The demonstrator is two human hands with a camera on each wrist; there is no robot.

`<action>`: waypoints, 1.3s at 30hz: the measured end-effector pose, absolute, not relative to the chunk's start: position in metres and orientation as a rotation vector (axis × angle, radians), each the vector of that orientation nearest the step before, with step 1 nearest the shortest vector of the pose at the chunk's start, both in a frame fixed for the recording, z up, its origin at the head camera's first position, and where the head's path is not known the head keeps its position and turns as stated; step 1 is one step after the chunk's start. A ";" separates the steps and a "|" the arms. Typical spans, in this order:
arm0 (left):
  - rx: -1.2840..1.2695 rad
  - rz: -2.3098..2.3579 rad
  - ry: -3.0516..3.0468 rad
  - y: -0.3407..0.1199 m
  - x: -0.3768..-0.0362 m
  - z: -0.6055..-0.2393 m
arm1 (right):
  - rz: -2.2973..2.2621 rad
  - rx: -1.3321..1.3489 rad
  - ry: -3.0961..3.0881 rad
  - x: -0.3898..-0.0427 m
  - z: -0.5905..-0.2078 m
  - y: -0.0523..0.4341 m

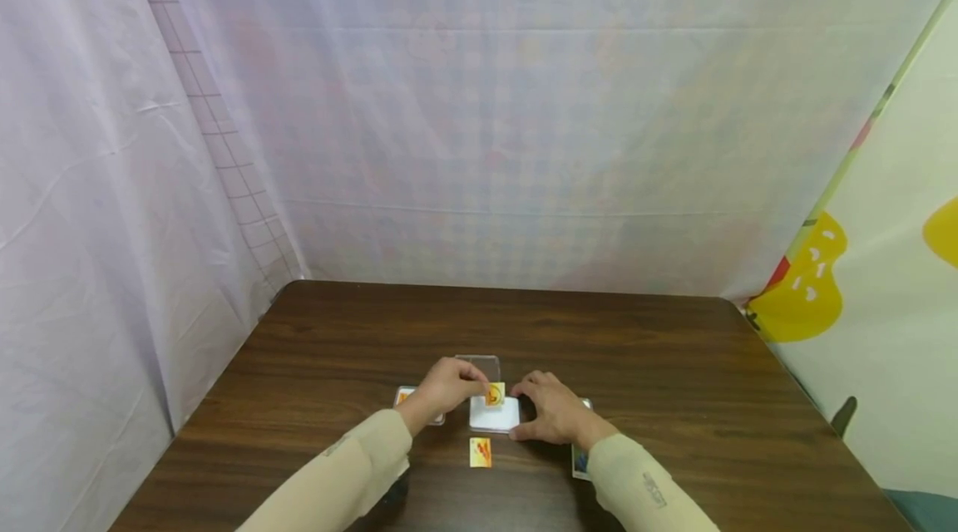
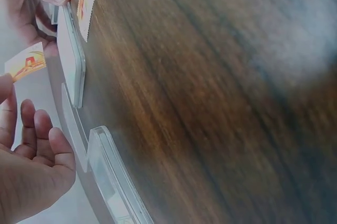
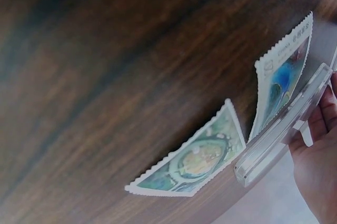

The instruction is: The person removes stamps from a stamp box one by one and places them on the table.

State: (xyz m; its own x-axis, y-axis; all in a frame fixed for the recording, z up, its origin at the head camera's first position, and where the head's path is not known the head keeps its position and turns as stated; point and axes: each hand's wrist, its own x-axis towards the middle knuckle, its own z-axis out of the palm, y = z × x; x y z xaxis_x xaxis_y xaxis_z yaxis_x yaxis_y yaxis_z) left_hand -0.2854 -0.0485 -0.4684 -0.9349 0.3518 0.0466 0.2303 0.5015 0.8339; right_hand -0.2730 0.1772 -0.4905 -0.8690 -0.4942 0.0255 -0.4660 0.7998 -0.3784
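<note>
Gripping a small orange-and-yellow stamp (image 1: 494, 394) between thumb and fingertips, the left hand (image 1: 446, 388) holds it over the far edge of a white card (image 1: 495, 415) at the middle of the dark wooden worktop (image 1: 674, 366). Under that wrist, to the left, lies a clear holder (image 1: 407, 399) with an orange stamp in it, and just beyond the white card sits an empty clear plastic holder (image 1: 480, 366). Near the person, apart from the card, a second orange stamp (image 1: 481, 452) lies loose on the wood. On the right, the right hand (image 1: 550, 416) curls round the right edge of the white card, thumb at its near corner, steadying it. Beneath that wrist, the right wrist view shows two greenish-blue stamps (image 3: 192, 163) and another clear plastic holder (image 3: 284, 126) against the fingers; whether those fingers actually hold it I cannot tell. The step in hand seems to be laying the pinched stamp onto the white card; the next move would call for lowering it flat and square while the right hand keeps the card from sliding.
</note>
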 end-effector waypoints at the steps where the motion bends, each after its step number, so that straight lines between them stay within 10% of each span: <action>1: 0.508 1.424 2.603 -0.049 -0.285 -0.468 | -0.580 -0.777 2.910 -0.273 -0.491 0.177; 39: 0.516 1.513 2.441 -0.050 -0.252 -0.468 | -0.597 -0.809 2.923 -0.273 -0.493 0.177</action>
